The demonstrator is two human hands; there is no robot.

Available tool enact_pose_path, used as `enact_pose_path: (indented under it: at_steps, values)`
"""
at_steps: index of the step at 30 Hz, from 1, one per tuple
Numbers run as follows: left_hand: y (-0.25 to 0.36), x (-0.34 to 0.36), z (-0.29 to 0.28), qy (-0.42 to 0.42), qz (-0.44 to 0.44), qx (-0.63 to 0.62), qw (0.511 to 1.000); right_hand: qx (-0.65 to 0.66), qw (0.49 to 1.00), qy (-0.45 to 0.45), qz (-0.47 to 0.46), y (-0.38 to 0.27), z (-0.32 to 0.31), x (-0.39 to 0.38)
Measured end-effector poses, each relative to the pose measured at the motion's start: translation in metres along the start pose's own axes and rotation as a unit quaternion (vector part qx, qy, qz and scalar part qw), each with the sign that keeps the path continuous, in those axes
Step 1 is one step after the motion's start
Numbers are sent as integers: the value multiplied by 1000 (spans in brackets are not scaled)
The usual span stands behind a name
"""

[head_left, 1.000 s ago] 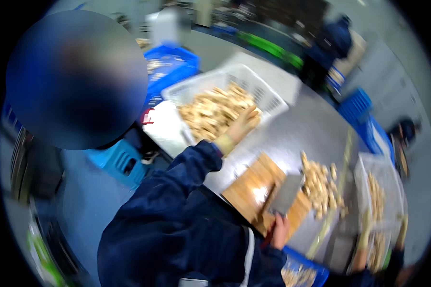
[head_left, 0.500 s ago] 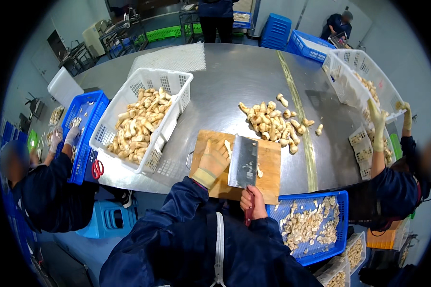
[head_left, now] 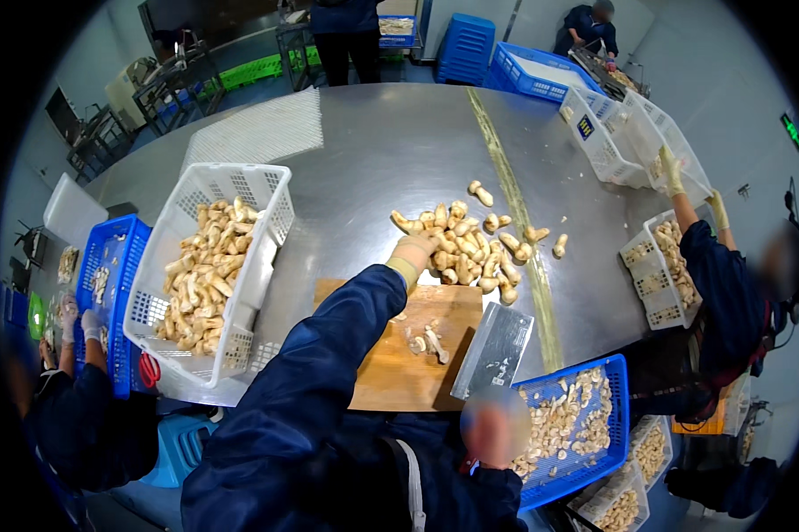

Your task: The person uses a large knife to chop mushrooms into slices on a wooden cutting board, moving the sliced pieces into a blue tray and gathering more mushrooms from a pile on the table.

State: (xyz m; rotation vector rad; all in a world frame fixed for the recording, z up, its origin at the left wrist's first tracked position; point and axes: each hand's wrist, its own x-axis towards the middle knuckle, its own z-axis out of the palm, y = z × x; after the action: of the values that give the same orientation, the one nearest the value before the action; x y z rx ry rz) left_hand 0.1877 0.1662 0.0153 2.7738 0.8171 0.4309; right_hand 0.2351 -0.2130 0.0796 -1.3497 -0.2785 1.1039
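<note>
My left hand (head_left: 413, 252), in a pale glove, reaches over the far edge of the wooden cutting board (head_left: 377, 377) to a pile of thick-stemmed mushrooms (head_left: 472, 246). Its fingers are bent around a mushroom at the pile's near left side, partly hidden. Cut mushroom pieces (head_left: 432, 344) lie on the board. At the board's right edge, my right hand (head_left: 491, 434), blurred in the picture, is closed on the handle of a cleaver (head_left: 497, 348). The wide blade is held tilted, its far end pointing toward the pile.
A white basket of mushrooms (head_left: 138, 315) stands left of the board. Near right, a blue tray (head_left: 619, 390) holds sliced mushrooms. Co-workers work at both sides; the right one holds a white basket (head_left: 697, 173). Red-handled scissors (head_left: 149, 370) lie at the left table edge.
My left hand has moved from the board to the mushroom pile. The cleaver has shifted right, off the middle of the board, and tilted. The whole view has turned slightly.
</note>
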Motion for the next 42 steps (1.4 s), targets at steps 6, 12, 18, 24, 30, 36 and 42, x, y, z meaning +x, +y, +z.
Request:
enact_pose_path:
  at_steps: [6, 12, 18, 24, 30, 36, 42]
  values:
    - [11, -32, -37, -27, -303, -532, 790, -72, 997, -6, 14, -22, -1, -9]
    - [25, -169, -61, -59, -307, -561, 767, -183, 967, -18, 175, -23, 36, 14]
    - [48, -245, -32, 40, -268, -76, 960, -429, 896, -106, -40, 11, 76, 18]
    - [78, -265, -26, 103, -191, -55, 975, -481, 858, -127, -126, 45, 69, 16]
    - [97, -265, -17, 86, -300, -331, 890, -488, 857, -125, -114, 45, 78, 16]
    - [96, -256, 1, 107, -269, -322, 901, -501, 856, -117, -54, 41, 72, 17]
    - [106, -243, 2, 92, -383, -502, 770, -449, 884, -109, -68, 42, 71, 17]
